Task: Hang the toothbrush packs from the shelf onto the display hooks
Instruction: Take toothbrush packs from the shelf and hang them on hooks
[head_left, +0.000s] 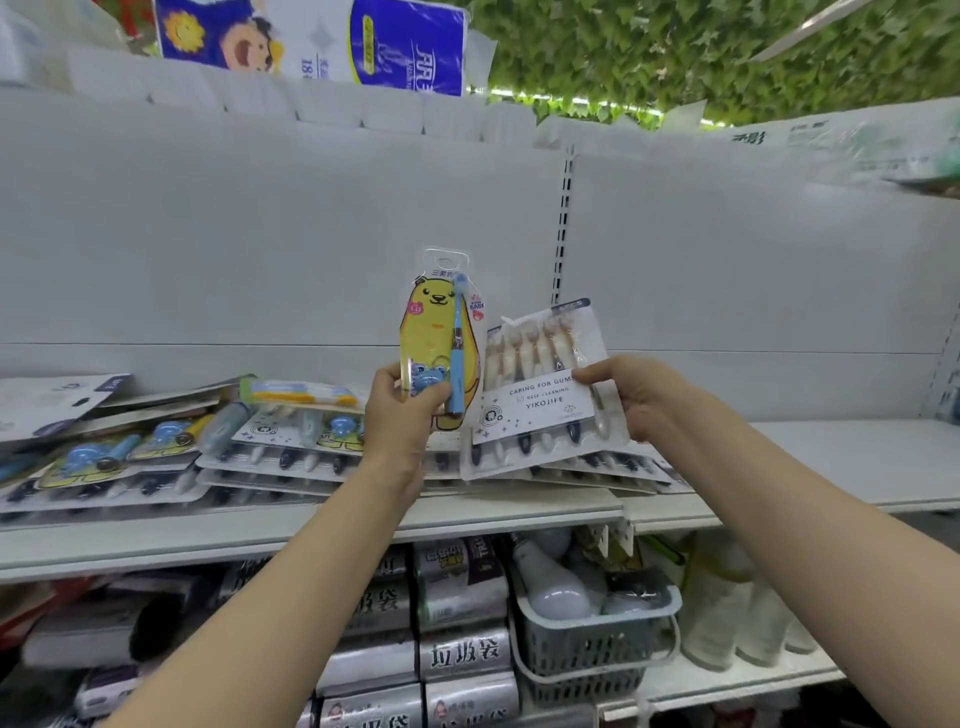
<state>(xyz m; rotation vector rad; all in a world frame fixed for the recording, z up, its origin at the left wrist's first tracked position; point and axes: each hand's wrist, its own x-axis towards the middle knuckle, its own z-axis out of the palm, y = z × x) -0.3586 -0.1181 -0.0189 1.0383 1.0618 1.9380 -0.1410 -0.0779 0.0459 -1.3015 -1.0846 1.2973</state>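
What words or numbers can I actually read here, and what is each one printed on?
"CARING FOR GUMS": white multi-pack.
"DEEP CLEANING": same pack.
"YIKOJIFE": same pack.
"BABY": yellow bear pack.
"垃圾袋": grey rolls below.
"18": blue paper pack, top.
Everything else: too blurred to read.

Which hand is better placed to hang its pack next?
Probably the left hand: its yellow pack stands upright, hole on top. The right hand holds its white pack tilted. No hook shows.
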